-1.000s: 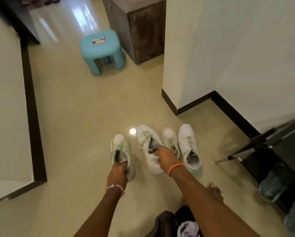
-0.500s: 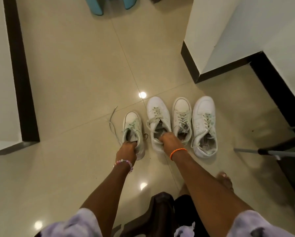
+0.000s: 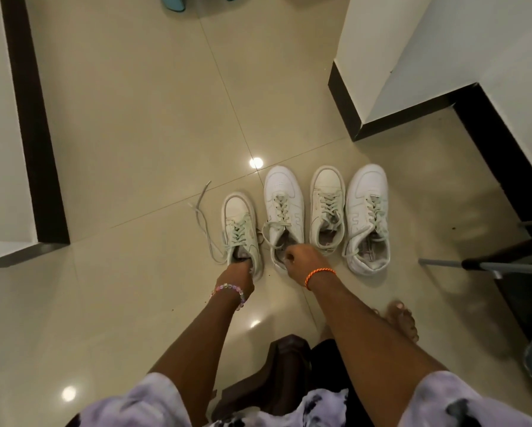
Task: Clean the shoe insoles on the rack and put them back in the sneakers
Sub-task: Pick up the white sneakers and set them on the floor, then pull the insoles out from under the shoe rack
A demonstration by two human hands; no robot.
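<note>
Four white lace-up sneakers stand in a row on the glossy beige tiled floor (image 3: pixel 129 124), toes pointing away from the person. The left hand (image 3: pixel 238 274) is curled over the heel rim of the small cream sneaker at the left end of the row (image 3: pixel 241 224), and the right hand (image 3: pixel 297 261) is closed on the heel opening of the taller white sneaker next to it (image 3: pixel 283 208).

Half a second back both hands sat in much the same place on the same two shoes. What has changed is small: the loose pale lace (image 3: pixel 201 211) now trails further across the tile to the left, and that end shoe sits a touch apart from its neighbour.

I can't tell whether an insole is inside either held shoe, since the hands cover the openings. The two right-hand sneakers (image 3: pixel 348 217) show a greyish lining. My guess is the shoes are being set down or settled in line, late in the job.
</note>
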